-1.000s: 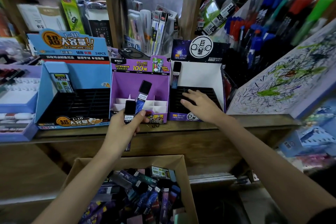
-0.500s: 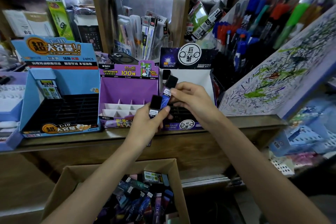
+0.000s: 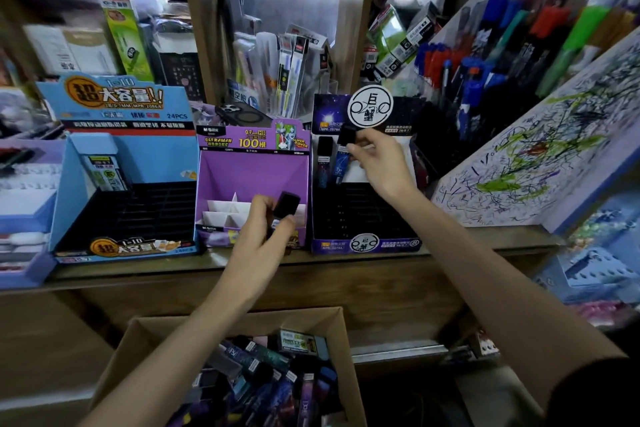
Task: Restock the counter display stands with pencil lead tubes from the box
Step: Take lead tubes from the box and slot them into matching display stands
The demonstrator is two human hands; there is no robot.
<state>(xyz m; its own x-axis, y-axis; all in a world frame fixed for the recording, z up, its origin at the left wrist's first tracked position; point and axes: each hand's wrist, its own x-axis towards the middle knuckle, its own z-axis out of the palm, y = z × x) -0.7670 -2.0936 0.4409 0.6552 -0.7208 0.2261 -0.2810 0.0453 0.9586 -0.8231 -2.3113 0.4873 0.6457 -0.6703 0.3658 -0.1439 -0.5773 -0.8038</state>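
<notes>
Three display stands line the wooden counter: a blue stand [image 3: 152, 163], a purple stand [image 3: 254, 170] and a dark starry stand [image 3: 367, 243]. My right hand [image 3: 381, 163] pinches a blue lead tube [image 3: 341, 163] by its black cap at the back row of the starry stand, beside one tube [image 3: 323, 163] standing there. My left hand [image 3: 259, 243] grips a black-capped lead tube [image 3: 285, 206] in front of the purple stand. Below the counter, the cardboard box [image 3: 145, 333] holds several tubes.
A scribbled test-paper board [image 3: 540, 156] leans at the right. Racks of pens [image 3: 460, 76] and packaged stationery fill the shelf behind the stands. A phone [image 3: 242, 114] lies behind the purple stand. Eraser trays [image 3: 20, 204] sit at far left.
My right hand took one tube from my left hand and carried it up and right to the starry stand's back row. My left hand stays near the purple stand with one tube.
</notes>
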